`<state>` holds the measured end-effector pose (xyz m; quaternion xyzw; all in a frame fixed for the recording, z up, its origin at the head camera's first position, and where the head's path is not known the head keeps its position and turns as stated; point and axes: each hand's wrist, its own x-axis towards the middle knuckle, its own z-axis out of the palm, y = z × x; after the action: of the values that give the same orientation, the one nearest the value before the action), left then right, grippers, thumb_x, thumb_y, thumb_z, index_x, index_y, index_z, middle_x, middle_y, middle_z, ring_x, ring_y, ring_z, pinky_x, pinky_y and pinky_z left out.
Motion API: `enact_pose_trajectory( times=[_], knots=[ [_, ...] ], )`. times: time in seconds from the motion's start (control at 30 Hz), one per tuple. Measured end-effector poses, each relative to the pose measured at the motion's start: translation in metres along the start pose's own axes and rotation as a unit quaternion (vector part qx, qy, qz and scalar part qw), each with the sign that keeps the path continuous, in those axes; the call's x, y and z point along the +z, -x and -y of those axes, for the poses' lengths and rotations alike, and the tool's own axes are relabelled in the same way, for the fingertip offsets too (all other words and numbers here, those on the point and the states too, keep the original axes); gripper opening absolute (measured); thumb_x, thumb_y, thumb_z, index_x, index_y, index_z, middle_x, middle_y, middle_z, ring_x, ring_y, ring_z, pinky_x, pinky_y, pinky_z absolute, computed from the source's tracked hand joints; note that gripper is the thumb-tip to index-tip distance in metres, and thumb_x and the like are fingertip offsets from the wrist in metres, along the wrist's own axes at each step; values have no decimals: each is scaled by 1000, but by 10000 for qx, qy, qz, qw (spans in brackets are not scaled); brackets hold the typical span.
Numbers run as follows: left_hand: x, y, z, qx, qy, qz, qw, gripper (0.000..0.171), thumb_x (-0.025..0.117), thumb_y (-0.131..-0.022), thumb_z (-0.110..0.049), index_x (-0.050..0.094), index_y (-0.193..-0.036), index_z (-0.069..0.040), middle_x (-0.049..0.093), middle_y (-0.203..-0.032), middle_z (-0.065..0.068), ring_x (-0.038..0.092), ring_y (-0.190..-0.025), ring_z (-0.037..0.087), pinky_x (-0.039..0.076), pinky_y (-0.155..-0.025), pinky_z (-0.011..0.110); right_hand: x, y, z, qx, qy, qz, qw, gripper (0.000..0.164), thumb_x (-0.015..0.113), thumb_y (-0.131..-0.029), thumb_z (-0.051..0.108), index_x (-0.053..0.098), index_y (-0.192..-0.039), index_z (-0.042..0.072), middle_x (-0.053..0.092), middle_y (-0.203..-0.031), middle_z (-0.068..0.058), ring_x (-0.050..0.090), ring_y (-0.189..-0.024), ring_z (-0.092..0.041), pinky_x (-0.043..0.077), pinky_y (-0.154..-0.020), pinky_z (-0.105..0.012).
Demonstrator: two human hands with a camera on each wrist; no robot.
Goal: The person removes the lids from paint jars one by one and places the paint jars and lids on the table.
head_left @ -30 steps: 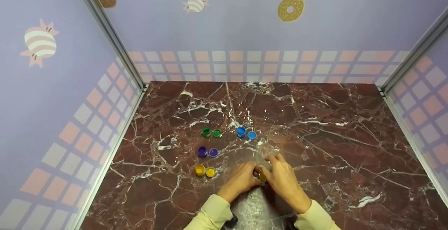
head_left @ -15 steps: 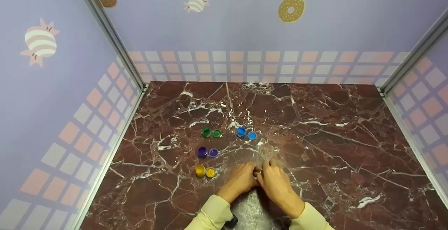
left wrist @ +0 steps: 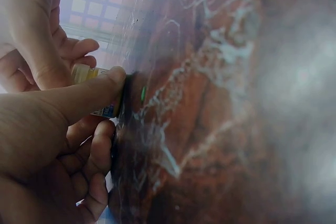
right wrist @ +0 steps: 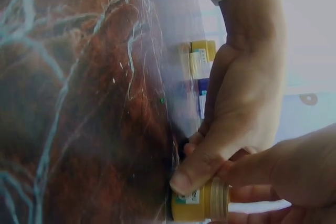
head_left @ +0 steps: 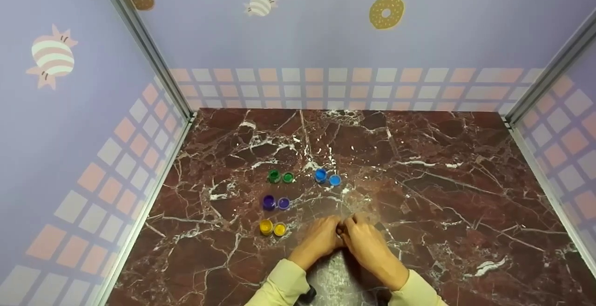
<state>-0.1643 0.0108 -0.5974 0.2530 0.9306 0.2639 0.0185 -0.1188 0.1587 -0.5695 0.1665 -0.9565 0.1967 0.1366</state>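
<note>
Near the table's front, my left hand (head_left: 319, 238) holds a small ochre-yellow paint jar (right wrist: 191, 211) by its body, thumb pressed along the side. My right hand (head_left: 368, 245) meets it from the other side, its fingers gripping the jar's pale see-through lid (right wrist: 219, 200). In the head view the two hands cover most of this jar. The left wrist view shows the jar low against the table, the left thumb (left wrist: 107, 80) over its label. Left of the hands stand an open yellow paint jar (head_left: 266, 227) and its lid (head_left: 280, 229).
Farther back are open paint jars, each with its lid to the right: purple jar (head_left: 269, 202), purple lid (head_left: 283, 203), green jar (head_left: 274, 176), green lid (head_left: 288, 177), blue jar (head_left: 321, 175), blue lid (head_left: 335, 180). Patterned walls (head_left: 298, 40) enclose the marbled table (head_left: 465, 180).
My right hand has shifted slightly left and turned over the lid, closing in on the left hand and covering more of the jar. The left hand and the other jars stay put.
</note>
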Motion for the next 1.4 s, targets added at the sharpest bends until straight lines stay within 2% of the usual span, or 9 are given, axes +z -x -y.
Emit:
enact_pose_trajectory(
  times=[0.27,0.4,0.57,0.77,1.0,1.2,1.3,1.4],
  knots=[
    [-1,1,1,67,36,26,10000,35,92,-74,-34,63,-83,-15,61,-75,-7,57,-65,13,47,-62,30,-7,-3,-14,-969,-427,329,9938,16,80,-84,1,66,-92,5,50,-86,-3,55,-70,-19,52,-61,-36],
    [-1,2,1,119,37,-5,9999,39,92,-73,-40,64,-84,-15,62,-76,-7,57,-65,12,46,-61,29,-10,-4,-19,-1302,-400,544,9892,20,80,-83,1,67,-98,6,54,-89,-4,56,-74,-18,53,-63,-35],
    [-1,0,2,111,114,-14,9999,38,92,-73,-38,63,-83,-16,60,-75,-8,55,-63,12,45,-59,28,-11,-5,-22,-1710,-357,500,9834,17,79,-82,0,71,-96,7,59,-94,-4,58,-84,-20,56,-70,-33],
    [-1,-1,1,57,122,92,9999,36,91,-74,-37,68,-92,-16,70,-86,-4,66,-73,16,51,-67,32,-12,-6,-24,-1958,-567,504,9777,13,78,-85,3,75,-97,8,66,-106,-4,62,-97,-21,57,-83,-34],
    [-2,-1,1,-43,220,113,9997,34,91,-75,-36,66,-89,-16,68,-82,-3,65,-70,18,51,-64,32,-8,-5,-28,-2030,-732,583,9747,10,78,-86,3,74,-92,10,68,-108,-3,61,-98,-21,55,-86,-35],
    [-1,0,0,13,228,136,9996,32,91,-73,-30,68,-91,-16,71,-85,-3,67,-74,19,52,-67,32,-5,-4,-32,-2004,-869,470,9747,27,80,-79,-1,72,-104,6,68,-107,-4,62,-99,-22,54,-88,-38],
    [-1,0,0,29,174,125,9998,34,91,-73,-31,69,-94,-15,71,-86,-2,68,-75,19,53,-68,34,-6,-3,-32,-1727,-978,407,9793,34,80,-78,0,71,-111,5,68,-112,-6,62,-104,-24,55,-91,-40],
    [-1,0,1,37,133,62,9999,33,91,-73,-33,69,-91,-16,68,-81,-5,64,-71,15,51,-66,32,-7,-2,-30,-1151,-1064,198,9874,34,81,-83,4,69,-115,3,67,-113,-9,64,-104,-25,56,-89,-42]
  ],
)
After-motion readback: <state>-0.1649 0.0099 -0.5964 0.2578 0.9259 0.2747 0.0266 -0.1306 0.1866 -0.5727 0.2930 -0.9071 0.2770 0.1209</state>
